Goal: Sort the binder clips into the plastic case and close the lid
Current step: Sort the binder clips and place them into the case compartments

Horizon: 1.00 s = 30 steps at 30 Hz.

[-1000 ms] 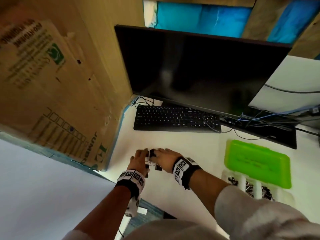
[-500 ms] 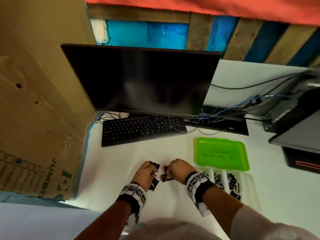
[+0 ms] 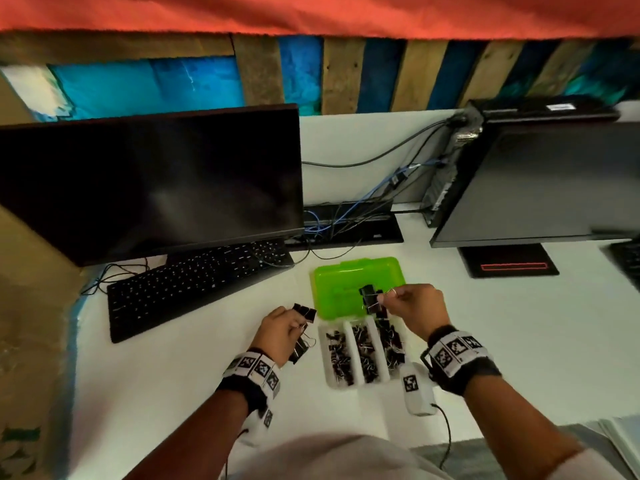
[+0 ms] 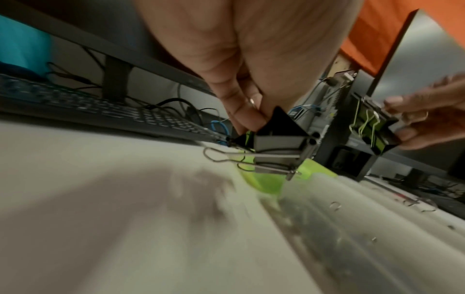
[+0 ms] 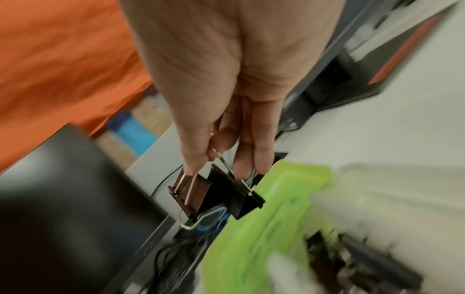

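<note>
At a white desk (image 3: 156, 393), the left hand (image 3: 277, 332) grips a cluster of large black binder clips (image 3: 304, 313), fingers curled round them, just left of the plastic case (image 3: 360, 384); the case sits open in front of the person, its three clear compartments already well stocked with small clips (image 3: 363, 355), its green lid (image 3: 339, 282) folded flat toward the monitor (image 3: 149, 181); the right hand (image 3: 414, 308) holds two more large clips (image 3: 372, 301) by their wire handles, pinched between thumb and fingertips, above the seam between lid and tray; the step in hand appears to be the drop into the right-hand compartment; done well, that would mean lowering the clips close over the slot before release, so the splayed wire handles do not catch a divider or spill onto the lid; the left hand's load would probably follow once the right is free; any handle left standing proud could keep the lid from shutting.
</note>
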Available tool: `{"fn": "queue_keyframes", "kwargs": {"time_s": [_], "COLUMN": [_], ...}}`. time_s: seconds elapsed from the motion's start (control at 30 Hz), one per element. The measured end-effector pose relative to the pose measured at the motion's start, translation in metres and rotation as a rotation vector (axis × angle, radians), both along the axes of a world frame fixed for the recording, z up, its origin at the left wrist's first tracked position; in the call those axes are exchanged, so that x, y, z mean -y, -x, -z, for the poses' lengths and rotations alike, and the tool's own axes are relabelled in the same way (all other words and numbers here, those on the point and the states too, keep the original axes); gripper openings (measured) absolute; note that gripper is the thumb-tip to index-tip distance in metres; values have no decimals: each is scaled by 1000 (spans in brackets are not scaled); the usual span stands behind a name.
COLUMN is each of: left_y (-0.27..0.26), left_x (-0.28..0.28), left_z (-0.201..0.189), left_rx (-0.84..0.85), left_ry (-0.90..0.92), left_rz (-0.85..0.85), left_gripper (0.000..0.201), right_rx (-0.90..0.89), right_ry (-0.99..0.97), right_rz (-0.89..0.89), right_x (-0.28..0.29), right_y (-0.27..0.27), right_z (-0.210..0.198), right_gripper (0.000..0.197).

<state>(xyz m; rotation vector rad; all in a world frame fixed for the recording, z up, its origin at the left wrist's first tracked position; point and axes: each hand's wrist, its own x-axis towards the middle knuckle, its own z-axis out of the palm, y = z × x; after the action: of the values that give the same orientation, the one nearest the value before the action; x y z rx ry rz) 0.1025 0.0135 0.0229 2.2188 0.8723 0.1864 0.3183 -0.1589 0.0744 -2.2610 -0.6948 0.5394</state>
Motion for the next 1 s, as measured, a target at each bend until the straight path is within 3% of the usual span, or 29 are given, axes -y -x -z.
{"fn": "queue_keyframes", "kwargs": {"time_s": [0.17, 0.37, 0.5, 0.67, 0.8, 0.87, 1.0], "left_y": [-44, -75, -87, -94, -96, -98, -101], "left_x": [19, 40, 53, 62, 65, 66, 69], "left_z": [-18, -37, -44, -46, -44, -44, -47], "left_rx": [95, 131, 154, 161, 151, 148, 156], "left_ry": [-6, 0, 28, 48, 49, 51, 49], "left_rz": [67, 119, 157, 203, 207, 205, 211], "left_gripper": [15, 14, 13, 14, 13, 12, 13], "right_rx": [-116, -247, -185, -136, -243, -192, -40], "right_ry": [38, 165, 280, 159, 75, 136, 75], "right_rz": [228, 238, 156, 167, 154, 155, 115], "right_x": [50, 63, 61, 63, 66, 68, 64], "right_y": [-40, -50, -53, -59, -59, -57, -43], "right_z": [10, 51, 74, 78, 75, 75, 73], "right_gripper": [22, 23, 26, 23, 14, 7, 33]}}
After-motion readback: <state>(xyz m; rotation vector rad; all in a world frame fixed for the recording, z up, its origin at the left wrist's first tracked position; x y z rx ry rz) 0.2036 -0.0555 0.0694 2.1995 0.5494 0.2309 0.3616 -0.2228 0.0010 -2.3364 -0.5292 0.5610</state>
